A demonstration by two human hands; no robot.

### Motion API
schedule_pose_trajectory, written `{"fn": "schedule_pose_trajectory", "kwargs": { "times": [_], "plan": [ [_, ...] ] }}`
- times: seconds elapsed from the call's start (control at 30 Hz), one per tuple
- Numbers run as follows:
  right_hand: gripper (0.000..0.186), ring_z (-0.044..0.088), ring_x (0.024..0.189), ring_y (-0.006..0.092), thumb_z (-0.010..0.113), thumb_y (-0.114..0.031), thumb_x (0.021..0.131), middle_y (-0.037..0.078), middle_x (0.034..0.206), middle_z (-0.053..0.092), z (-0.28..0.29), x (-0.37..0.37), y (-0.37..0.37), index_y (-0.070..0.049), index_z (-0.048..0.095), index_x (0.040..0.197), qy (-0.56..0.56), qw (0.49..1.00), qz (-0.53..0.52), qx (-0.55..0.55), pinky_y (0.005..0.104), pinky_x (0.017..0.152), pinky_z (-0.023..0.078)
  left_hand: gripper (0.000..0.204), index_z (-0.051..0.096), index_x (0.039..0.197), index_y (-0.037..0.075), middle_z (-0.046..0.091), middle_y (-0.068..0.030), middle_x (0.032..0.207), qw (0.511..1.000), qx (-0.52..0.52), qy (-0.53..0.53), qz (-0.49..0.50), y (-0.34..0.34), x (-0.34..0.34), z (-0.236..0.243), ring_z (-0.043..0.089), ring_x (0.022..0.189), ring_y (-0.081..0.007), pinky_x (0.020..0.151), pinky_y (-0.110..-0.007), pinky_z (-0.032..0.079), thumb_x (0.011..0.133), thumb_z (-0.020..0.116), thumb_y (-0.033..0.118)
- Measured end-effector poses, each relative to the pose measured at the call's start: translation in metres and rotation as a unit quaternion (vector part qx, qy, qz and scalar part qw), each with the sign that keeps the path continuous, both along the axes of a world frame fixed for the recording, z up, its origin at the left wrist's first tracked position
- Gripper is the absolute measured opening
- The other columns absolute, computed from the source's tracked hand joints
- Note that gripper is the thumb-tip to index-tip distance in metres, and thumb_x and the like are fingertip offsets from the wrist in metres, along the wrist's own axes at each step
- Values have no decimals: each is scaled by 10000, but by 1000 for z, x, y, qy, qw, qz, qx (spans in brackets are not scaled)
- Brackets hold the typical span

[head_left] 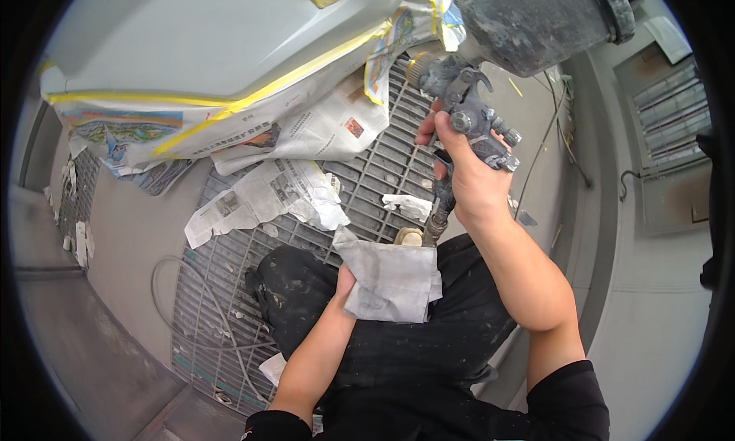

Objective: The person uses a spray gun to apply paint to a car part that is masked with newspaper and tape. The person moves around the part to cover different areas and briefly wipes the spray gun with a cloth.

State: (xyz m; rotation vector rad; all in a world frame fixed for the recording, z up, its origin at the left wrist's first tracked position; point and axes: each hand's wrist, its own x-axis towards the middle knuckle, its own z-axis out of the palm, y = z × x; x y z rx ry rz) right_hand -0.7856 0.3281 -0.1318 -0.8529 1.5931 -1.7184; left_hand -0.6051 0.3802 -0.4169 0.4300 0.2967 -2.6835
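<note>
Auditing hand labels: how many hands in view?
2: the right hand grips the spray gun; the left hand is at the grey cloth, which hides its fingers.

The head view (wide fisheye) looks down from above.

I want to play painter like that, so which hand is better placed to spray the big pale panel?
Probably the right hand: it grips the spray gun, whose yellow-ringed end sits nearer the pale panel. The left hand holds a grey cloth over the lap.
</note>
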Motion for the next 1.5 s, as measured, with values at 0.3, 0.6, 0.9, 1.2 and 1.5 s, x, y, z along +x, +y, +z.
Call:
{"fn": "schedule_pose_trajectory", "kwargs": {
  "times": [0.3, 0.6, 0.9, 1.2, 1.5],
  "plan": [
    [225, 637, 832, 102, 719, -252, 947, 21, 909, 687, 4, 3, -6, -84, 660, 1085, -2, 1000, 2, -5, 226, 539, 386, 476, 595, 1257, 53, 651, -134, 1239, 996, -47, -42, 64, -11, 8, 16, 631, 1148, -285, 1027, -449, 506, 1068, 404, 447],
    [209, 636, 836, 105, 699, -226, 959, 21, 911, 686, 4, 4, 0, -74, 660, 1096, 0, 1000, -10, 1, 224, 537, 384, 499, 600, 1258, 46, 657, -136, 1233, 996, -48, 18, 71, -6, 10, 17, 638, 1138, -290, 1025, -454, 508, 1066, 399, 461],
    [245, 638, 845, 100, 667, -254, 984, 35, 920, 681, -2, -3, 8, -62, 649, 1136, 59, 998, -17, 2, 212, 524, 365, 568, 572, 1312, -1, 636, -164, 1291, 987, -27, 148, 63, -5, 1, 32, 627, 1179, -301, 1049, -461, 497, 1060, 399, 479],
    [302, 652, 839, 120, 668, -247, 984, 53, 929, 684, -11, -14, 17, -20, 632, 1179, 106, 994, -33, 5, 201, 517, 370, 723, 608, 1252, -27, 661, -180, 1240, 992, 23, 117, 47, -1, -7, 50, 647, 1148, -302, 1016, -460, 515, 1045, 338, 611],
    [248, 583, 637, 43, 694, -202, 973, 32, 858, 715, -72, 27, -8, -23, 672, 1142, 172, 983, -46, 41, 190, 498, 398, 886, 692, 893, -83, 621, -116, 752, 953, -296, 65, -16, 2, 9, 73, 577, 657, -178, 600, -283, 450, 969, 366, 737]
  ]
}}
